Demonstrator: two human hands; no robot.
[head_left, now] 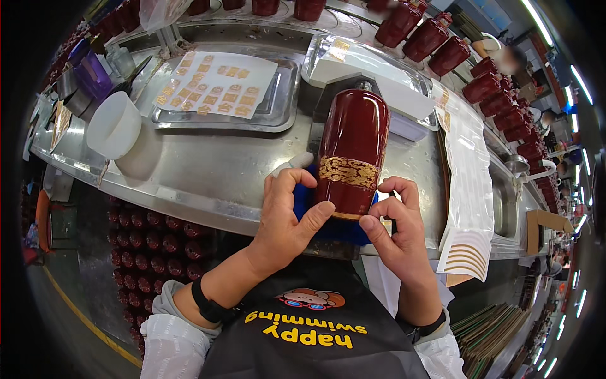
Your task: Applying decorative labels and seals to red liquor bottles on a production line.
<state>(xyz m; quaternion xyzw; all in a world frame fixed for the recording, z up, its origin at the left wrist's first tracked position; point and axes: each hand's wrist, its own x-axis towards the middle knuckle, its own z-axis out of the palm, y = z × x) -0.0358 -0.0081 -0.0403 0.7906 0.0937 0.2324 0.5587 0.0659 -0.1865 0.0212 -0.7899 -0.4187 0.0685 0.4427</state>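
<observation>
Risk first — the dark red bottle [353, 151] lies on its side on the steel bench [208, 170], base toward the person, so it could roll if either hand lets up, probably smearing or skewing the gold patterned band [348, 172] that wraps it near the base. The left hand [287, 218] presses its thumb against the bottle's lower left edge, fingers curled on a blue cloth [305, 201] just left of the bottle. The right hand [394, 221] pinches at the bottle's lower right rim — whether it also holds a decal edge I cannot tell. Neither hand wraps the bottle fully.

Bottle looks glossy and smooth, likely slippery. Left of the bottle sits a tray [287, 95] with a sheet of gold decals [214, 85]; right of it, a strip of backing sheets [470, 183].
</observation>
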